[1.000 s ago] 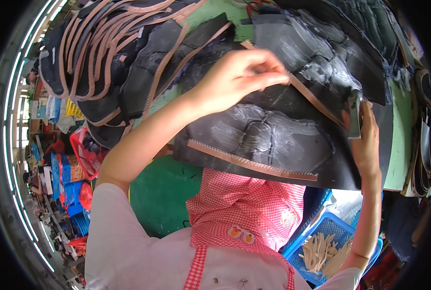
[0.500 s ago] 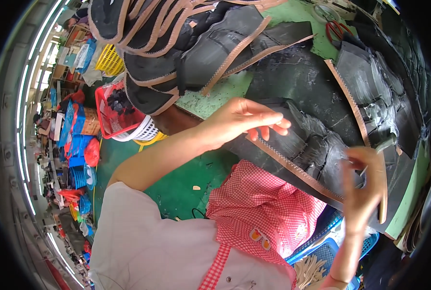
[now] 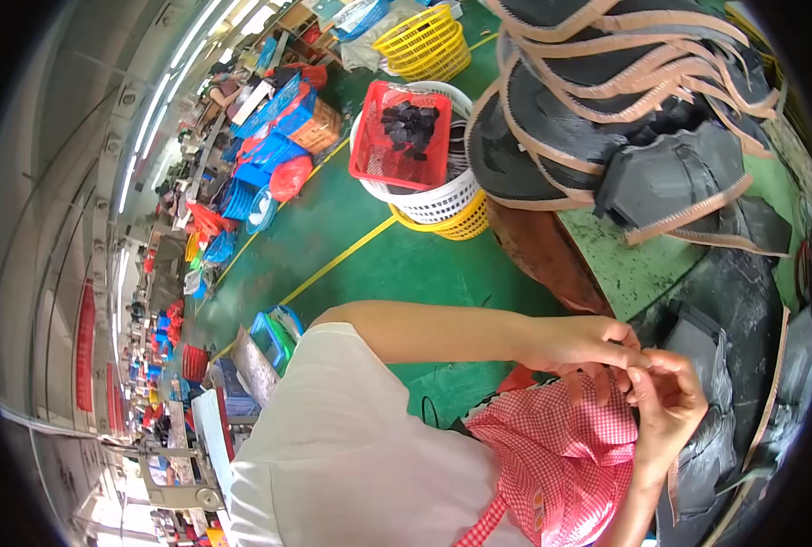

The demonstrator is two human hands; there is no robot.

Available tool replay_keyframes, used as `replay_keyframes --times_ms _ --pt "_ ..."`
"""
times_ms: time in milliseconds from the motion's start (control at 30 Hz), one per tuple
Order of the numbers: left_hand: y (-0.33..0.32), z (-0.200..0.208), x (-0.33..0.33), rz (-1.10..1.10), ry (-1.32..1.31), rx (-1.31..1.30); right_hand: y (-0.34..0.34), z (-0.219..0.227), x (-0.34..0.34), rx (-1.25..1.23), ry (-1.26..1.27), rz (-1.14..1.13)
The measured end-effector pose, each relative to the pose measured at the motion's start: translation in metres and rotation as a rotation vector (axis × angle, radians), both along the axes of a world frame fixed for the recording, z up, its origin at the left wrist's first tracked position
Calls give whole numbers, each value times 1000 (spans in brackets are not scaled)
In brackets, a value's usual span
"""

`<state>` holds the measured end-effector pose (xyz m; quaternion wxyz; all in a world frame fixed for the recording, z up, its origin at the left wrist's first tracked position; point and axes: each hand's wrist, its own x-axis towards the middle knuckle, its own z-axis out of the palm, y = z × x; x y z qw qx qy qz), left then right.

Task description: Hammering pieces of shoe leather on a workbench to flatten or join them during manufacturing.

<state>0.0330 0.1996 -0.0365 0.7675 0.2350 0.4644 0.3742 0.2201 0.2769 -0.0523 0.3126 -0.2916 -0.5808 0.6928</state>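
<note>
My left hand (image 3: 581, 345) and my right hand (image 3: 670, 401) meet over the red checked apron (image 3: 561, 447), beside the table edge. The fingertips of both are pinched together and touch. Anything between them is too small or hidden to make out. Just right of my right hand lies a black, creased panel (image 3: 705, 447) with a tan strip along its edge. Farther off, a pile of black panels (image 3: 552, 118) with tan, toothed edging is stacked on the table. One grey-black panel (image 3: 670, 178) rests on the near side of that pile.
Green board (image 3: 620, 264) covers part of the table. Left of it, a red basket (image 3: 362, 146) with black scraps sits in a white basket (image 3: 438, 208), a yellow one (image 3: 465, 226) beneath. Yellow baskets (image 3: 424, 41) and blue crates (image 3: 258, 164) stand farther away on the green floor.
My hands were apart over the black panels; now they are together, fingertips touching, over the apron. The view has swung left, bringing more of the floor and baskets into sight.
</note>
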Motion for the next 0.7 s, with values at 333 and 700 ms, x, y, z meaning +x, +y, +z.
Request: replay_keyframes --times_ms 333,700 --pt "-24 6 -66 263 371 237 -38 -38 -25 -85 -135 143" --pt "79 38 5 -124 736 825 -110 -105 -100 657 -546 679"
